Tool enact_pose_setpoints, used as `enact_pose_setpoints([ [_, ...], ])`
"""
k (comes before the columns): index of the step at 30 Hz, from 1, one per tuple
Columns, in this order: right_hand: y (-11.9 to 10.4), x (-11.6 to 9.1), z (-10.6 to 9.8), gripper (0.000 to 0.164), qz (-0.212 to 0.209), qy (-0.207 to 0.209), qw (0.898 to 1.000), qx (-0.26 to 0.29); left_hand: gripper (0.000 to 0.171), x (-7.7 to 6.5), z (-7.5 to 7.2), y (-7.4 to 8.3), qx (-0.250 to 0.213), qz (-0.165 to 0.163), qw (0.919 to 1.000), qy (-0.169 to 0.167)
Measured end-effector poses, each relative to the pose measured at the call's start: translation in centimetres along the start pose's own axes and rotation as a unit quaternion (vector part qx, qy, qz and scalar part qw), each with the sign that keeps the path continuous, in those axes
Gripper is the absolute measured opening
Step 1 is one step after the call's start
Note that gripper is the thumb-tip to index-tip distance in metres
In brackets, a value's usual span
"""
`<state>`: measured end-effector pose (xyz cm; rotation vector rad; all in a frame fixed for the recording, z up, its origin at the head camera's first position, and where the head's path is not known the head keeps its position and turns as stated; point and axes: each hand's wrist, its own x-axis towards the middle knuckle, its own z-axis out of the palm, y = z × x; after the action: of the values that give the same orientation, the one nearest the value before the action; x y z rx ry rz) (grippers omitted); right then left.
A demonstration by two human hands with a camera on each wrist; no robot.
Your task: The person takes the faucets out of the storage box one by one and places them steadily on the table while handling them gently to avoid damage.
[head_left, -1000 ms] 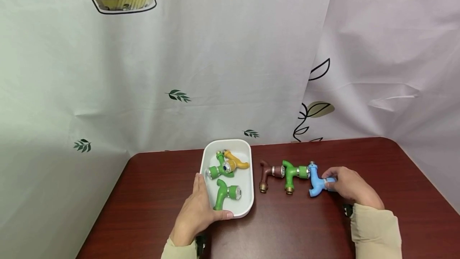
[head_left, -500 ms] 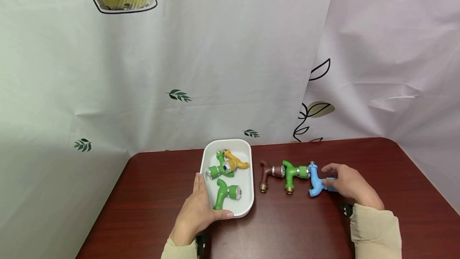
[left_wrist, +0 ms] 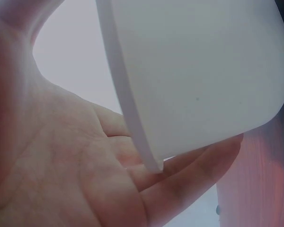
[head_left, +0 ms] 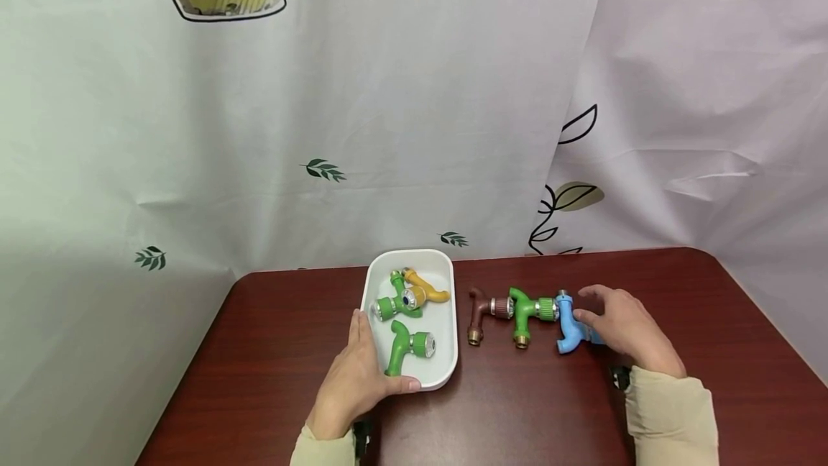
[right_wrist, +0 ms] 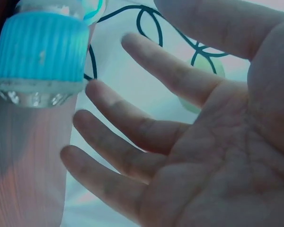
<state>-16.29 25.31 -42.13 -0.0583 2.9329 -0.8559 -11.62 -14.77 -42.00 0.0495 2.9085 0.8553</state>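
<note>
A white tray (head_left: pixel 441 329) stands left of centre on the table. My left hand (head_left: pixel 354 378) rests on its near left corner, fingers straight along the side and thumb on the near rim. The left wrist view has those fingers (left_wrist: pixel 180 189) against the tray's outer wall. Inside lie two green taps (head_left: pixel 402 344) and a yellow tap (head_left: pixel 423 290). My right hand (head_left: pixel 626 326) hovers over a light blue tap (head_left: pixel 568 329), partly hiding its knob. In the right wrist view the ribbed blue knob (right_wrist: pixel 42 47) sits apart from the spread fingertips (right_wrist: pixel 93 89).
Left of the blue tap, a green tap (head_left: pixel 522 318) and a brown tap (head_left: pixel 480 315) form a row with it on the dark red table (head_left: pixel 517 408). A white patterned cloth (head_left: pixel 414 106) hangs behind the table's back edge.
My right hand has let go of the blue tap's knob; its fingers have opened and lifted a little up and left. My left hand and the tray hold their place.
</note>
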Motion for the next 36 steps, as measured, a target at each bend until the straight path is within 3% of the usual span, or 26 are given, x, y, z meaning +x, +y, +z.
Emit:
enact_pose_setpoints([
  [8, -0.7, -0.2, 0.2, 0.043, -0.021, 0.046, 0.999, 0.006, 0.143, 0.0, -0.1, 0.0, 0.002, 0.001, 1.0000, 0.002],
  [28, -2.6, -0.5, 0.6, 0.046, -0.024, 0.085, 0.996, 0.025, 0.141, 0.0, 0.0, -0.1, 0.003, 0.002, 0.9999, 0.015],
  [36, -3.9, -0.4, 1.3, 0.043, -0.048, 0.119, 0.991, 0.033, 0.140, 0.1, 0.0, -0.2, 0.005, 0.003, 0.9999, 0.014],
])
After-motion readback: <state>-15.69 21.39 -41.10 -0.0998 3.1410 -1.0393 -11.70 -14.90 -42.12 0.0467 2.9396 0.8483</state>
